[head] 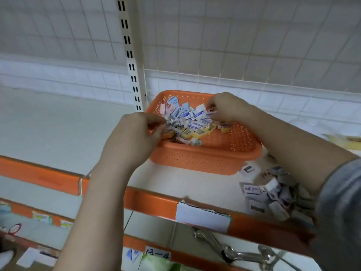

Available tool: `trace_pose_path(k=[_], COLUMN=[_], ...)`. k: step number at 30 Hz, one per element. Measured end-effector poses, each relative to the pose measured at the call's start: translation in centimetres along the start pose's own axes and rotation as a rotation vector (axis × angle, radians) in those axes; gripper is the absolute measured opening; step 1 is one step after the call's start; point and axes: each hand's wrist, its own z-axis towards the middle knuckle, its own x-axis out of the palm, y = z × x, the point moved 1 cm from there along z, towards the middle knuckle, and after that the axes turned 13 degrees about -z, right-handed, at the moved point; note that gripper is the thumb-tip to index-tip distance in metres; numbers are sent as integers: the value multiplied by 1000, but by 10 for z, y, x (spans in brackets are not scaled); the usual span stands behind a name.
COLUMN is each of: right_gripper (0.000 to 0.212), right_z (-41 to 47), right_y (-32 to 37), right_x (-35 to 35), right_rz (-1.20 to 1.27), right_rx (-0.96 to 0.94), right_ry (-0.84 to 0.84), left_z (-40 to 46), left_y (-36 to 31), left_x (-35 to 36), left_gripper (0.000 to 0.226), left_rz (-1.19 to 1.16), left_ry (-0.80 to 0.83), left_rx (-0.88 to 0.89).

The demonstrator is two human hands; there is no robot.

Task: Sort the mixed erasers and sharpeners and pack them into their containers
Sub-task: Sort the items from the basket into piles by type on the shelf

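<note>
Left hand [130,133]: fingers curled, pinching a small item at the orange basket [205,159] rim
Right hand [227,107]: pinching one boxed eraser [212,114]
Risk: blurred boxes look alike; missorting likely; knocking basket sideways

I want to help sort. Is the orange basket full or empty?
Partly full. The orange perforated plastic basket holds a heap of small boxed erasers toward its back left; bare floor shows at right.

The basket [205,159] is orange, its walls dotted with rows of small holes. The erasers [193,122] inside it wear white and blue wrappers with black barcodes, some pink, some yellow. The pile of erasers [267,194] beside it is white with dark print. The shelf [58,130] is off-white with an orange front edge [41,177]. The sleeve [340,202] is grey-blue.
</note>
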Motion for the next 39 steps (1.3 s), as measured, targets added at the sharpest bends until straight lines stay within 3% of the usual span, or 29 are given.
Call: trace_pose_path(k=[5, 12, 16, 21, 27, 32, 39], right_gripper=[17, 21, 29, 10, 7, 9, 21], right_z=[20, 25, 5, -54, -133, -160, -164], right_y=[-1, 4, -5, -9, 4, 17, 24], right_x=[9, 6, -17, -37, -18, -6, -1], right_rz=[-184, -269, -86, 257, 614, 752, 793], right_rx=[-40, -3, 177, 379, 646, 731, 732], right_ry=[46, 48, -68, -305, -567, -677, -707], left_z=[17, 38, 66, 117, 154, 166, 165], left_y=[10, 20, 16, 13, -6, -15, -17], left_x=[4, 4, 4, 34, 96, 133, 157], left_gripper=[18, 21, 17, 20, 30, 25, 54], left_rz=[-20, -2, 42, 133, 275, 310, 434], left_ry=[42, 158, 269, 497, 742, 733, 666], left_rx=[11, 113, 185, 302, 473, 553, 585])
